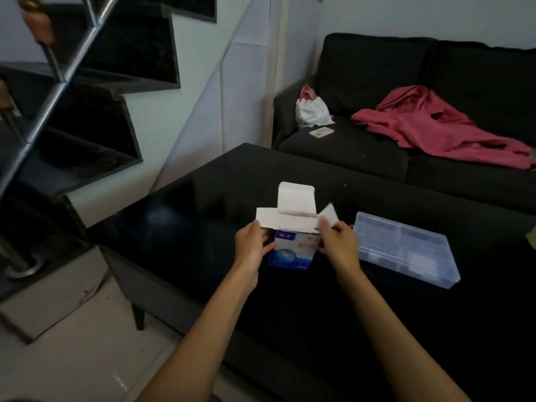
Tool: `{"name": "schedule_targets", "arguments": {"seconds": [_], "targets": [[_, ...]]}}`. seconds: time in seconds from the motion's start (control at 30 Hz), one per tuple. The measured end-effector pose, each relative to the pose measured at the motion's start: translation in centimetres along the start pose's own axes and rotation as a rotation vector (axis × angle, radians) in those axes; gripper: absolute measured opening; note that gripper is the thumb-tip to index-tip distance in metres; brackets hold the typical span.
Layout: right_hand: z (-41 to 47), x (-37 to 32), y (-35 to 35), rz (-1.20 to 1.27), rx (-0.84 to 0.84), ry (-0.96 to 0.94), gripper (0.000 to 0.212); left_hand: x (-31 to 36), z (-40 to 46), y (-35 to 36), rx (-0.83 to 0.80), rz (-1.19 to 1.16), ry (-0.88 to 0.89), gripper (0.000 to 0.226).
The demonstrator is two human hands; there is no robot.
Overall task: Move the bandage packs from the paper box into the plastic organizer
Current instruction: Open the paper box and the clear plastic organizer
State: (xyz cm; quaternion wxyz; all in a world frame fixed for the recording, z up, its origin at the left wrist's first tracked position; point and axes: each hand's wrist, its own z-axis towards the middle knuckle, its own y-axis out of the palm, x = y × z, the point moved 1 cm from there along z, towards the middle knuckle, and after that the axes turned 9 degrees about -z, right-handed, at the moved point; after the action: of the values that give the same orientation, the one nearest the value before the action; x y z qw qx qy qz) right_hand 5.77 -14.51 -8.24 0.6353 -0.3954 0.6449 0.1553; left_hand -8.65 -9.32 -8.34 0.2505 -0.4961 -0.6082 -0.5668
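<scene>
My left hand (251, 242) sits against the left side of the paper box (293, 250), fingers curled round its edge and the thumb laid across the front face, so it grips the box and keeps it upright on the black table (185, 216). The box stands right between my two hands, its tall side up and its mouth facing the ceiling. The lid flap (295, 197) stands straight up at the back, and a side flap (268, 217) sticks out level above my left knuckles. I see no bandage packs yet; I judge they are still down inside, hidden by the walls.

My right hand (338, 242) is at the right top corner of the box, fingers pinching the other side flap (329, 214) and bending it outward, away from the opening. That flap is blurred, so I cannot tell exactly how far it is folded.

Further right, near my right wrist but apart from the box, lies the plastic organizer (406, 252). It lies flat, its long axis running away to the right and toward me, and I cannot tell whether its lid is closed. My right hand is clearly the nearer one to it, so I expect it to lift packs up out of the box and carry them rightward while the left steadies the box.
</scene>
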Motion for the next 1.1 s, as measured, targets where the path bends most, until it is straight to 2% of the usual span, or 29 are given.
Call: {"name": "schedule_targets", "arguments": {"seconds": [0.1,0.2,0.33,0.43,0.53,0.6,0.63,0.7,0.77,0.8,0.83,0.9,0.97,1.0,1.03,1.1], "targets": [[1.4,0.4,0.2,0.376,-0.159,0.217,0.032,0.0,0.7,-0.7,0.037,-0.088,-0.013,0.034],[1.8,1.0,0.3,0.414,-0.226,0.210,0.033,0.0,1.0,-0.8,0.046,-0.168,-0.032,0.037],[1.8,0.5,0.4,0.392,-0.344,0.104,0.038,-0.3,1.2,-0.3,0.048,-0.253,-0.024,0.036],[1.7,0.1,0.6,0.138,-0.255,0.005,0.045,-0.5,1.3,0.3,0.036,-0.296,-0.014,0.028],[1.2,0.6,-1.1,-0.264,0.001,-0.261,0.042,-0.3,1.9,0.3,0.085,-0.307,0.010,0.036],[1.3,1.8,-3.4,-0.622,0.203,-0.453,0.042,0.2,2.5,0.1,0.102,-0.274,-0.005,0.041],[1.5,2.6,-4.5,-0.795,0.271,-0.492,0.045,0.5,2.7,-0.2,0.116,-0.235,-0.025,0.046],[2.0,4.3,-6.1,-1.048,0.246,-0.390,0.053,0.5,2.6,-0.7,0.230,-0.163,-0.050,0.051],[2.0,5.8,-6.9,-1.179,0.107,-0.260,0.056,0.2,1.6,-0.7,0.393,-0.111,0.012,0.031],[1.7,6.2,-7.0,-1.232,0.065,-0.252,0.057,0.0,1.1,-0.3,0.408,-0.060,0.035,0.025],[1.5,6.4,-7.0,-1.263,0.053,-0.275,0.056,-0.3,0.7,0.1,0.356,-0.003,0.026,0.022],[0.6,6.0,-6.9,-1.270,0.074,-0.355,0.052,-0.7,-0.3,1.6,0.112,0.138,-0.077,0.019],[-0.4,5.5,-6.5,-1.248,0.007,-0.438,0.047,-1.2,-1.0,3.1,-0.119,0.307,-0.171,0.021],[-0.9,5.1,-6.3,-1.175,-0.079,-0.468,0.046,-1.7,-1.1,3.6,-0.185,0.413,-0.142,0.025],[-1.3,4.8,-5.9,-1.032,-0.180,-0.456,0.046,-2.2,-1.1,3.8,-0.229,0.560,-0.042,0.030],[-2.2,4.1,-5.8,-0.692,-0.293,-0.406,0.045,-3.1,-1.4,4.0,-0.339,0.852,0.231,0.041]]}}
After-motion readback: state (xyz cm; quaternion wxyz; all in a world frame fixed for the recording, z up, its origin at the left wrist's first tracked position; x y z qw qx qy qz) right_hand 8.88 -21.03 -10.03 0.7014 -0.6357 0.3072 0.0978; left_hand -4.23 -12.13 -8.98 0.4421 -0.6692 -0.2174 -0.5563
